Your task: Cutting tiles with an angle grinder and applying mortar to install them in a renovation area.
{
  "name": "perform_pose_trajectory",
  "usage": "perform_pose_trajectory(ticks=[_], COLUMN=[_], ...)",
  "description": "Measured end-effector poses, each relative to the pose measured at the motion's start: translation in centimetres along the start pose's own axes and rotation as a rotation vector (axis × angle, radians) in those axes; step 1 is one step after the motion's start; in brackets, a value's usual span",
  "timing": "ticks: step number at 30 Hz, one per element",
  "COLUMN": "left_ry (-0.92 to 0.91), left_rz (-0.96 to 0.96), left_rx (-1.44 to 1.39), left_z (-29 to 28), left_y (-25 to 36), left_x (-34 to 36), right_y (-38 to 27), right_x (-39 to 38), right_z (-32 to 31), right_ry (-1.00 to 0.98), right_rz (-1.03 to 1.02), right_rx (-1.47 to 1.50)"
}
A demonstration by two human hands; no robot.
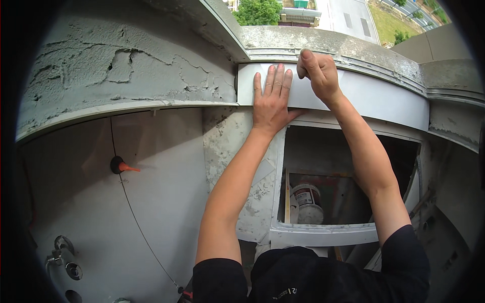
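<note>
A long white slab (384, 96) lies along the window sill, its far edge against the window track (353, 64). My left hand (271, 105) rests flat on the left part of this slab, fingers spread toward the window and thumb out to the right. Just right of it, my right hand (320, 76) is closed in a fist with the thumb side up, over the slab's far edge. Nothing shows sticking out of the fist. Whether the fist touches the slab, I cannot tell.
Below the sill is a framed opening (328, 228) with a white bucket (307, 204) inside. Cracked grey mortar (121, 65) covers the ledge at left. A large pale tile (166, 202) carries an orange-handled tool (121, 165); a metal valve (65, 257) sits lower left. Outdoors lies far below.
</note>
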State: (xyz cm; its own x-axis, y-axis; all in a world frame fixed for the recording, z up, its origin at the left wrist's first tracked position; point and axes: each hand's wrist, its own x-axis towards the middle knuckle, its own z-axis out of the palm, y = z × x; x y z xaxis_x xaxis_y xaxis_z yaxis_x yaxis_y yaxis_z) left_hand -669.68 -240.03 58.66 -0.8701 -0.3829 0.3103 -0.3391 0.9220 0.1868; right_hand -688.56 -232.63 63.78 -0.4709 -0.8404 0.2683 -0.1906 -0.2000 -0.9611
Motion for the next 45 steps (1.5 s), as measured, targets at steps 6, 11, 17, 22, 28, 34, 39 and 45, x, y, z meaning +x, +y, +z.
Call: perform_pose_trajectory(ticks=[6, 11, 17, 22, 28, 34, 39, 45], left_ry=[-0.010, 0.044, 0.041, 0.022, 0.086, -0.037, -0.124, -0.214], left_rz=[0.006, 0.019, 0.012, 0.003, 0.043, 0.043, 0.113, 0.297], left_rx=[-0.005, -0.032, 0.015, -0.005, 0.005, 0.068, 0.038, -0.022], left_z=[0.5, 0.9, 0.5, 0.6, 0.8, -0.2, -0.8, 1.7], left_y=[-0.6, 0.4, -0.6, -0.5, -0.1, -0.6, 3.2, 11.1], left_x=[-0.9, 0.2, 0.1, -0.6, 0.6, -0.8, 1.8, 5.0], right_y=[0.4, 2.4, 0.1, 2.0, 1.4, 3.1, 0.5, -2.2], right_x=[-0.6, -1.1, -0.2, -0.6, -0.8, -1.8, -4.4, -5.8], right_z=[0.5, -0.4, 0.3, 1.4, 0.1, 1.7, -5.5, -14.5], right_ry=[0.018, 0.005, -0.001, 0.043, 0.021, 0.151, 0.264, 0.436], right_rz=[0.029, 0.008, -0.004, 0.100, 0.031, 0.027, 0.048, -0.092], right_rx=[-0.090, -0.275, -0.038, -0.083, -0.121, 0.019, -0.137, -0.326])
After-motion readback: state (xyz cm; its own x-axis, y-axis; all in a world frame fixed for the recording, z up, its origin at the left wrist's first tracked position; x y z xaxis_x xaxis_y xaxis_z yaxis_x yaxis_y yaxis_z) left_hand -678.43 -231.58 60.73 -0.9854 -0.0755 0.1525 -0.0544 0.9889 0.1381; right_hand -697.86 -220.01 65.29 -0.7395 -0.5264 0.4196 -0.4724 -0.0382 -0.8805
